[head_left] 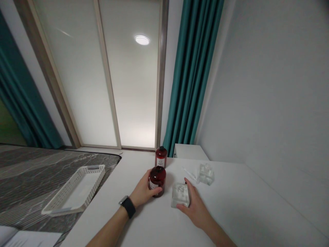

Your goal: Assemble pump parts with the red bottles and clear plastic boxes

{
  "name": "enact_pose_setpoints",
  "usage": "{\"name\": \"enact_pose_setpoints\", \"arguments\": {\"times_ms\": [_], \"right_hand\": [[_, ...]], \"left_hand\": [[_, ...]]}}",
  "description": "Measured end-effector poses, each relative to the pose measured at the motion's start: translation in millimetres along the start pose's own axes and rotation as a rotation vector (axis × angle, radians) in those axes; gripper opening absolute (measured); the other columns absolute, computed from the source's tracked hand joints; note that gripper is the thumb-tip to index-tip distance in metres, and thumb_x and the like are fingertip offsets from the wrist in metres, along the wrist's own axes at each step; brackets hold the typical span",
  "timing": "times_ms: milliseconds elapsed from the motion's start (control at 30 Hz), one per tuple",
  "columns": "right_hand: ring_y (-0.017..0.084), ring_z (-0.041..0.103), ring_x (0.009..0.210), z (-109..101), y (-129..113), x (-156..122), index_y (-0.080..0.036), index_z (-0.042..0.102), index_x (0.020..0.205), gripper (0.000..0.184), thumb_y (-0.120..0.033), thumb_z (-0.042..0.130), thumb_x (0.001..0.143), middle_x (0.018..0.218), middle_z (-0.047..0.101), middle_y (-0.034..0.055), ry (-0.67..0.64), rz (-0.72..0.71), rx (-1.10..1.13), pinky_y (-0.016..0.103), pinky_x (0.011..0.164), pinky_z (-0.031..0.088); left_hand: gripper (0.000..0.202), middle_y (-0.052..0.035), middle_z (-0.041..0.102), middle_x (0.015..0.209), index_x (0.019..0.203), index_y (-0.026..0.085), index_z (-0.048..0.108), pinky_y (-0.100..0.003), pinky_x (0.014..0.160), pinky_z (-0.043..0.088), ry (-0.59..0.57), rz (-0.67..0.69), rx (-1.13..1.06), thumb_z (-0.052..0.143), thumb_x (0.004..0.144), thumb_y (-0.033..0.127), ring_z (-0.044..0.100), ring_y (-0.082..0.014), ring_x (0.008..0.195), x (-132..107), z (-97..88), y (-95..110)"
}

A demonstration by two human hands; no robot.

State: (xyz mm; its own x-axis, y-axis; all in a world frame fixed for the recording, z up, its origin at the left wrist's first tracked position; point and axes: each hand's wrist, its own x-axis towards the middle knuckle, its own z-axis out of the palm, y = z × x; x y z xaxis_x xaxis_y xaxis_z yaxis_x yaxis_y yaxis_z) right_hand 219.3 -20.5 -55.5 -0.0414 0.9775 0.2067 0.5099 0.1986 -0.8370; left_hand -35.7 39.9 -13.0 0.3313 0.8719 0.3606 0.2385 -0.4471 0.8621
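My left hand [144, 190], with a dark watch on its wrist, is wrapped round a dark red bottle [158, 176] with a black top and a pale label. Right behind it stands a second red bottle [161, 155] with a black cap. My right hand [193, 207] grips a square clear glass bottle [177, 196] from its right side, thumb at the near corner and fingers at the far one. Both held bottles are upright and side by side, a small gap apart. Another square clear glass bottle [205, 174] is farther back on the right, beside a clear, thin plastic-looking item [191, 174].
The white table [154, 226] meets a grey wall on the right. A white perforated basket [86, 199] lies on the dark marble-patterned surface [28, 178] at left, with an open book [33, 238] in the near corner. A white cabinet [191, 152] stands behind the table.
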Motion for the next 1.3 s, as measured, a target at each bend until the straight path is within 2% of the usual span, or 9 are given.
{"name": "enact_pose_setpoints", "arguments": {"times_ms": [200, 400, 567, 667, 800, 867, 967, 1167, 1300], "right_hand": [[0.031, 0.054, 0.126, -1.3, 0.7, 0.7, -0.025, 0.045, 0.136, 0.078, -0.019, 0.075, 0.065, 0.136, 0.055, 0.0103, 0.074, 0.060, 0.097, 0.050, 0.108, 0.041], [0.025, 0.063, 0.106, -8.7, -5.3, -0.6, -0.026, 0.044, 0.126, 0.067, -0.021, 0.075, 0.066, 0.123, 0.058, 0.0065, 0.034, 0.076, 0.330, 0.041, 0.094, 0.052], [0.022, 0.064, 0.097, -8.0, -3.4, -4.8, -0.026, 0.045, 0.126, 0.067, -0.023, 0.076, 0.066, 0.121, 0.058, 0.0061, 0.054, 0.049, 0.345, 0.037, 0.087, 0.054], [0.023, 0.063, 0.101, -7.9, -5.4, -6.4, -0.025, 0.046, 0.127, 0.068, -0.023, 0.077, 0.066, 0.121, 0.059, 0.0059, 0.049, 0.030, 0.289, 0.037, 0.092, 0.052], [0.026, 0.059, 0.116, -11.6, -12.8, -6.8, -0.026, 0.043, 0.135, 0.074, -0.025, 0.076, 0.069, 0.128, 0.058, 0.0073, 0.016, 0.015, 0.290, 0.041, 0.104, 0.045], [0.026, 0.059, 0.118, -13.2, -15.4, -6.6, -0.026, 0.038, 0.140, 0.079, -0.024, 0.075, 0.071, 0.133, 0.056, 0.0086, -0.002, 0.019, 0.339, 0.042, 0.105, 0.044], [0.027, 0.060, 0.115, -12.9, -14.7, -6.2, -0.027, 0.037, 0.140, 0.079, -0.024, 0.074, 0.071, 0.134, 0.055, 0.0104, -0.010, 0.029, 0.373, 0.044, 0.102, 0.046], [0.024, 0.063, 0.103, -8.8, -4.9, -5.8, -0.026, 0.039, 0.130, 0.069, -0.023, 0.075, 0.071, 0.118, 0.058, 0.0065, -0.053, 0.035, 0.371, 0.042, 0.096, 0.048], [0.022, 0.063, 0.099, -9.3, -1.6, -4.0, -0.027, 0.038, 0.128, 0.067, -0.022, 0.074, 0.072, 0.113, 0.058, 0.0042, -0.060, 0.036, 0.375, 0.038, 0.089, 0.052]], "left_hand": [[0.067, -0.0147, 0.063, 0.129, 0.131, 0.015, 0.050, -0.050, 0.108, 0.040, 0.004, -0.001, 0.019, 0.080, 0.072, 0.026, 0.058, -0.0321, 0.120, -0.6, 1.3, 4.5], [0.064, -0.0097, 0.060, 0.122, 0.129, 0.020, 0.051, -0.045, 0.100, 0.050, -0.029, 0.111, 0.165, 0.080, 0.071, 0.024, 0.061, -0.0297, 0.112, -2.7, -0.2, 15.2], [0.072, -0.0091, 0.053, 0.126, 0.133, 0.024, 0.048, -0.042, 0.101, 0.052, -0.067, 0.173, 0.287, 0.081, 0.068, 0.019, 0.060, -0.0271, 0.113, -4.6, 2.9, 16.4], [0.073, -0.0096, 0.052, 0.128, 0.134, 0.024, 0.047, -0.044, 0.102, 0.051, -0.076, 0.206, 0.343, 0.080, 0.069, 0.019, 0.059, -0.0276, 0.115, -5.4, 4.8, 14.1], [0.075, -0.0120, 0.056, 0.127, 0.134, 0.022, 0.048, -0.049, 0.099, 0.051, -0.066, 0.232, 0.440, 0.083, 0.068, 0.025, 0.059, -0.0312, 0.114, -5.9, 6.0, 13.2], [0.075, -0.0130, 0.057, 0.127, 0.134, 0.022, 0.049, -0.050, 0.098, 0.051, -0.052, 0.221, 0.442, 0.084, 0.067, 0.027, 0.059, -0.0324, 0.113, -5.7, 6.1, 15.0], [0.070, -0.0112, 0.060, 0.126, 0.131, 0.022, 0.048, -0.047, 0.098, 0.051, -0.040, 0.152, 0.326, 0.082, 0.070, 0.026, 0.061, -0.0301, 0.113, -5.4, 5.9, 19.4], [0.067, -0.0105, 0.066, 0.123, 0.128, 0.018, 0.046, -0.047, 0.101, 0.048, 0.037, -0.043, 0.179, 0.081, 0.071, 0.023, 0.064, -0.0295, 0.111, -4.6, 7.3, 19.1], [0.065, -0.0097, 0.068, 0.118, 0.127, 0.017, 0.046, -0.046, 0.098, 0.049, 0.024, -0.075, 0.112, 0.079, 0.072, 0.023, 0.066, -0.0285, 0.107, -3.5, 9.1, 15.4]]}}
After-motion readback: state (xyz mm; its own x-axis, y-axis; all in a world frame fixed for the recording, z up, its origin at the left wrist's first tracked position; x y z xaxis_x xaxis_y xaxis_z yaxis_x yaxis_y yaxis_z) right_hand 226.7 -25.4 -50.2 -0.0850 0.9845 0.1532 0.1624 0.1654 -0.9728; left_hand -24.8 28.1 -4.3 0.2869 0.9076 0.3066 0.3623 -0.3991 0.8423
